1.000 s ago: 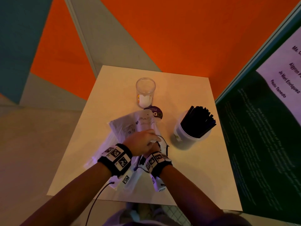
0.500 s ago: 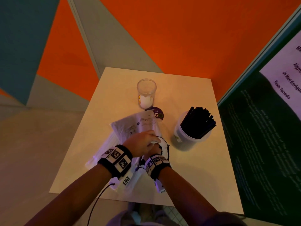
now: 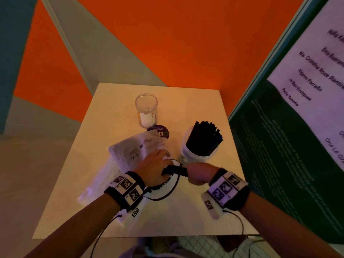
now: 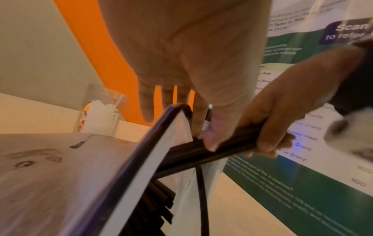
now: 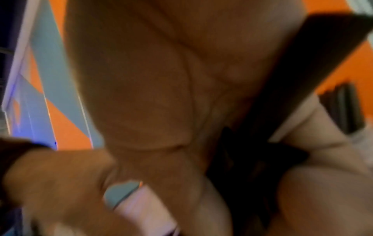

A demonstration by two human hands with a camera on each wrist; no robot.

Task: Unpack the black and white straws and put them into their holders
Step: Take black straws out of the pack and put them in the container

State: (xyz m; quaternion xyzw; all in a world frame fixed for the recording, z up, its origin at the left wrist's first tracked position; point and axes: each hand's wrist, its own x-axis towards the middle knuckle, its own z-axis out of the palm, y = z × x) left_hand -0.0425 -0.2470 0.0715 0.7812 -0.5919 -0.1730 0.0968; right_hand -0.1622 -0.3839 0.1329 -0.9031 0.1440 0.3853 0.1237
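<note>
A white paper bag lies mid-table, its dark-rimmed mouth toward me. My left hand pinches the rim at the mouth between thumb and forefinger. My right hand grips a bundle of black straws that sticks out of the mouth; its fingers curl around the bundle. More black straw ends show inside the bag. The white holder at right is packed with black straws. A clear cup stands behind the bag. The right wrist view is blurred, showing palm and dark straws.
A clear pack of white straws lies under the bag's left side. A purple round label sits between cup and bag. A green and white poster board stands close on the right. Sensor cables trail near the table's front edge.
My right hand has moved right, away from the left, drawing the black straw bundle out of the bag's mouth. My left hand stays on the bag.
</note>
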